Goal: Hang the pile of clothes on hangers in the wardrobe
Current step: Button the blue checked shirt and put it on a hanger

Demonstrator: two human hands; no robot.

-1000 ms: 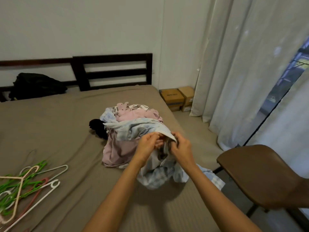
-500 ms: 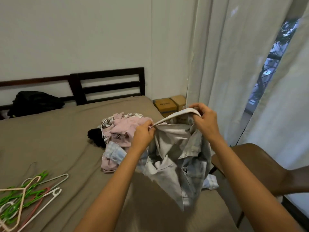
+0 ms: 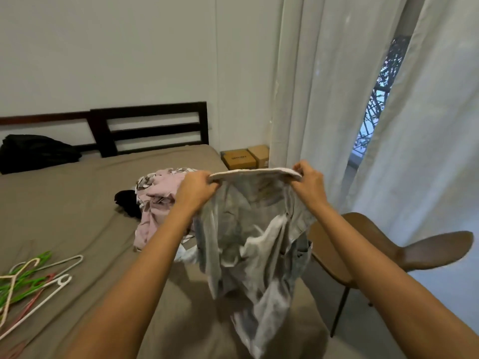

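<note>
- The fingers (image 3: 210, 183) of the left hand (image 3: 197, 190) were curled tight and pinched one end of a collar (image 3: 255, 173). Those of the right hand (image 3: 309, 182) pinched the other end the same way.
- Between the two grips, the collar was stretched flat and nearly level, with the hands well apart.
- Below the fingers, the pale denim shirt (image 3: 248, 242) hung loose and crumpled, its folds dropping between the forearms. Whether its lowest part touched the bed (image 3: 64, 211) could not be told.
- Just behind the left hand lay the pile of clothes (image 3: 160, 203), pink on top, resting on the bed. A black garment (image 3: 127, 203) touched its left side.
- Below the right hand stood a brown chair (image 3: 375, 244), close beside the bed.
- Well to the left of the left hand, a tangle of green, white and pink hangers (image 3: 31, 278) lay on the bed.
- Beyond both hands were two cardboard boxes (image 3: 245, 158) on the floor and a dark headboard (image 3: 150, 128).
- A black bag (image 3: 36, 151) lay at the head of the bed, and pale curtains (image 3: 324, 86) hung past the right hand.
</note>
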